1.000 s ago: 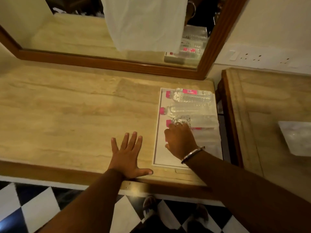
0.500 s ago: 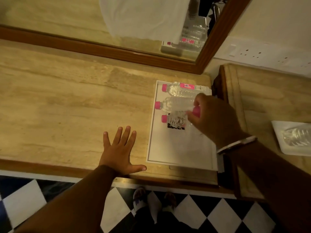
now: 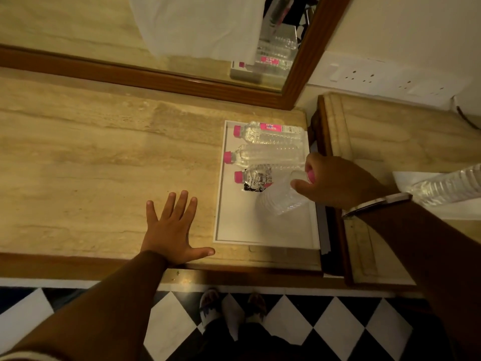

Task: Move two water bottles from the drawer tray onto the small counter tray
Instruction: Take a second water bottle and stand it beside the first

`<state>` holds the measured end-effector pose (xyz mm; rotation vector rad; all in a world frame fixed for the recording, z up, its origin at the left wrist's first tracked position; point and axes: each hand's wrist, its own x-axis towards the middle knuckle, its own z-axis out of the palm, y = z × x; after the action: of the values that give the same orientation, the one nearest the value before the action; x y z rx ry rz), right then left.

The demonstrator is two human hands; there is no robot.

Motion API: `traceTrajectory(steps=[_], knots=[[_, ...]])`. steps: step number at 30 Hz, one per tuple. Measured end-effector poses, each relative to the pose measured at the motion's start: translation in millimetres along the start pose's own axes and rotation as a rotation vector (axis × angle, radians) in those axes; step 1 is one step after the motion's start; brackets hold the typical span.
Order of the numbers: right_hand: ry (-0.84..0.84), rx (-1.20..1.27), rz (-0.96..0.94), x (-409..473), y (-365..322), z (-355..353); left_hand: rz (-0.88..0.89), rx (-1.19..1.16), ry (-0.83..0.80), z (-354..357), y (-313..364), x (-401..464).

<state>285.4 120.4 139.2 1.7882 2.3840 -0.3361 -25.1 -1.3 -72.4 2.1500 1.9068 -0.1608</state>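
A large white tray (image 3: pixel 242 230) lies on the beige counter and carries three clear water bottles with pink caps, lying side by side: a far one (image 3: pixel 270 132), a middle one (image 3: pixel 268 155) and a near one (image 3: pixel 256 178). My right hand (image 3: pixel 341 181) grips a fourth bottle (image 3: pixel 282 199) by its pink-capped end and holds it tilted above the tray's right side. At the right edge, a small white tray (image 3: pixel 458 209) on the side counter holds another bottle (image 3: pixel 447 185). My left hand (image 3: pixel 171 230) rests flat on the counter, fingers spread, left of the large tray.
A wood-framed mirror (image 3: pixel 166 82) runs along the back of the counter. A switch and socket panel (image 3: pixel 390 79) is on the wall at right. A dark gap (image 3: pixel 328 230) separates the two counters. Below lies a black-and-white checkered floor (image 3: pixel 325 329).
My right hand took hold of a bottle on the large tray, lifted it and moved it to the right. My left hand stayed flat on the counter.
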Motion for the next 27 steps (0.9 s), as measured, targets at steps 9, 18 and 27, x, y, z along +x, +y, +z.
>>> traceTrajectory(steps=[9, 18, 27], knots=[[0.135, 0.097, -0.034, -2.0, -15.4, -3.6, -0.013, 0.013, -0.016, -0.3, 0.4, -1.2], [0.16, 0.199, -0.048, -13.8, -20.2, -18.2, -0.053, 0.042, -0.133, -13.2, 5.2, 2.9], [0.424, 0.355, 0.085, -87.5, 32.5, -94.0, 0.063, -0.026, 0.008, -92.6, 101.5, 28.9]])
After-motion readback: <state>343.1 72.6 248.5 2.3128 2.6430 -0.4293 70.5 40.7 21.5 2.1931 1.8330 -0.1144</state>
